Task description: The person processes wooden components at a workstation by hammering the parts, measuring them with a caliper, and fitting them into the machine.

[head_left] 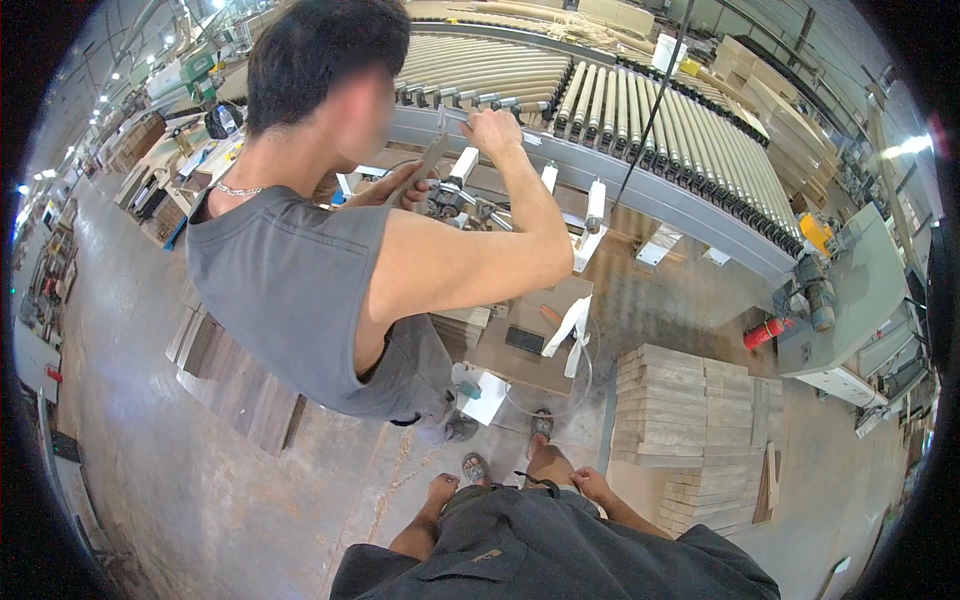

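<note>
Woodshop floor, bare concrete and dusty, with a long roller conveyor [640, 110] curving across the back. Going left to right: some dark planks [235, 375] lie flat on the floor. Next to them a co-worker in a grey sleeveless top leans over the conveyor's edge, one hand [494, 130] up on the frame and the other pressing a flat tool [428, 165] into the fittings there.

The person wearing the camera isn't doing any of that. Their left hand [443, 490] sits on the left knee and their right hand [592, 485] on the right knee. Both are loose and holding nothing, as far as I can see. To me it reads as a watching pause while the co-worker does the fiddly bit.

The closest stuff to those hands is the stacks of pale boards [680, 400], on the floor just beside the right knee, not touching. Picking one up from there would mean leaning well over to the right.

For containers, I only spot a white bucket [668, 50] beyond the rollers, and can't tell what's in it. A red cylinder [765, 332] lies on the floor under the conveyor's right end.
</note>
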